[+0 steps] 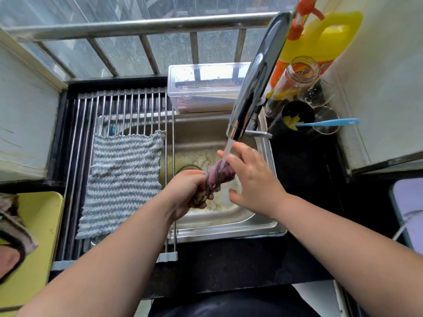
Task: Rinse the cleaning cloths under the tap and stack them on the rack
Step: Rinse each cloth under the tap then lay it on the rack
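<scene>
Water runs from the chrome tap onto a bunched purple-pink cloth held over the steel sink. My left hand grips the cloth's lower end in a fist. My right hand is spread beside the cloth's upper end, fingers fairly straight and wet, touching it from the right. A blue-and-white striped cloth lies flat on the roll-up wire rack over the sink's left side.
More cloths lie on a yellow tray at the left edge. A clear plastic box stands behind the sink. Right of the tap stand a yellow detergent jug, jars, glasses and a blue-handled brush.
</scene>
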